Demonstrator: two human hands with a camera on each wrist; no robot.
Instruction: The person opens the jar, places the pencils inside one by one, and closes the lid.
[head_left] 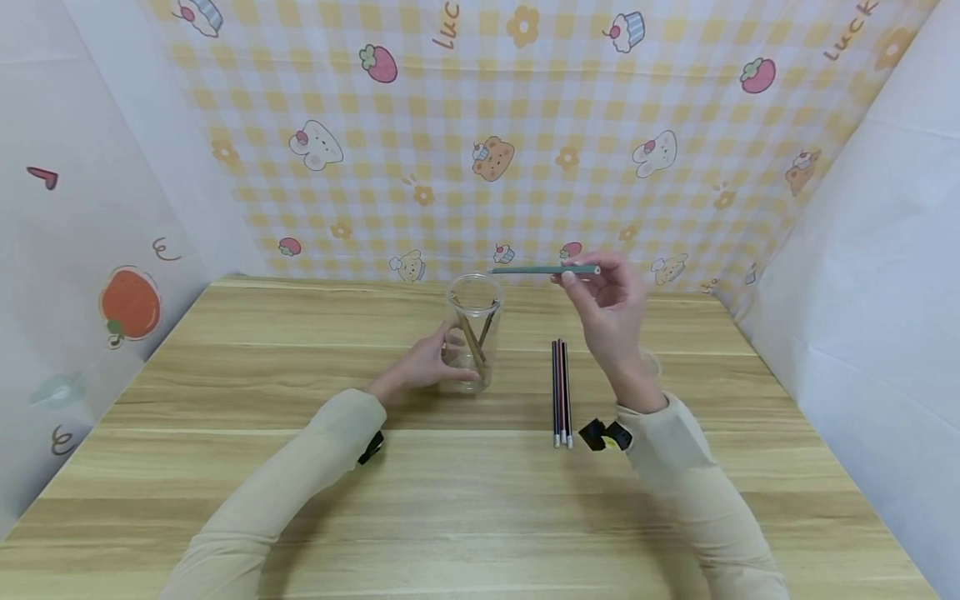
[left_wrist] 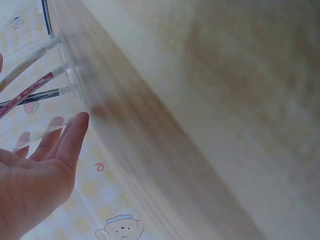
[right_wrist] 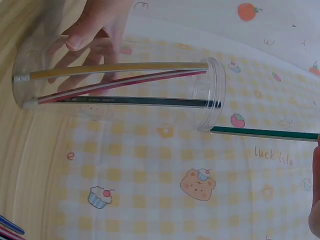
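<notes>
A clear plastic cup (head_left: 476,309) stands upright on the table, and my left hand (head_left: 429,360) grips its side between thumb and fingers. Inside lean a yellow pencil (right_wrist: 125,68), a red striped pencil (right_wrist: 131,80) and a dark pencil (right_wrist: 145,101), all with their eraser ends down. My right hand (head_left: 613,308) pinches a green pencil (head_left: 528,270) near one end and holds it almost level. Its far tip is right at the cup's rim in the head and right wrist views. Only a little of the right hand's fingers shows in the right wrist view.
Three striped pencils (head_left: 562,392) lie side by side on the wooden table (head_left: 465,500), right of the cup, erasers toward me. A clear round-edged piece (head_left: 652,362) shows partly behind my right wrist. A yellow checked cloth (head_left: 450,167) hangs along the table's back edge.
</notes>
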